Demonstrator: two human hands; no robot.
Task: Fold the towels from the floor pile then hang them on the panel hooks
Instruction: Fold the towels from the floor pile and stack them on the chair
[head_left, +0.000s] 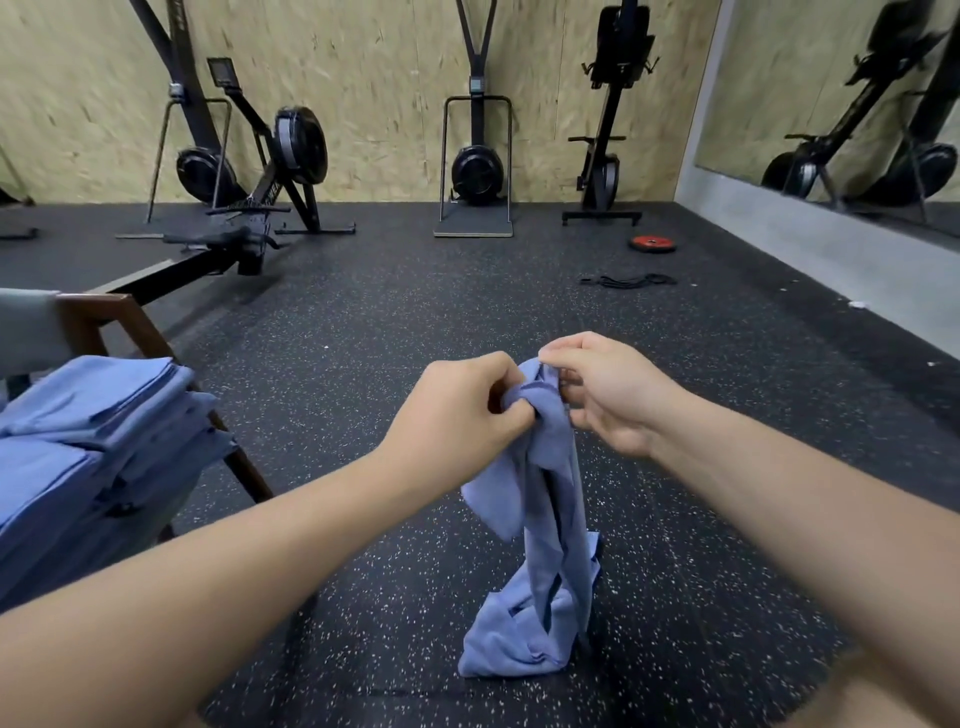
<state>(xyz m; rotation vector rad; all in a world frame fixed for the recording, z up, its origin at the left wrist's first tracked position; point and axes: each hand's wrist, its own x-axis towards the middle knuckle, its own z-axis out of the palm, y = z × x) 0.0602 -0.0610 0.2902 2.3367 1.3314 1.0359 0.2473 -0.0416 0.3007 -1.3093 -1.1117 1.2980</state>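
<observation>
1. Your left hand (462, 410) is clenched round the bunched top of the blue towel (550, 493).
2. Your right hand (602, 389) pinches the same top edge just beside it.
3. The towel hangs down between your arms, its lower end crumpled on the speckled rubber floor (363, 322).
4. Folded blue towels (88, 441) lie stacked on the wooden chair (124, 322) at your left.

- The towel (550, 519) is soft blue cloth, matt, with a darker stitched hem.
- The folded towels (93, 431) look like the same matt blue cloth.
- The chair frame (130, 322) is dark brown wood with a slight sheen.
- The floor (415, 312) is black rubber, matt and grainy, flecked with white.
- The wall (374, 78) is pale chipboard, rough-flaked and dull.
- The exercise machines (475, 166) are black metal, mostly satin.
- The mirror (831, 104) is glossy glass.
</observation>
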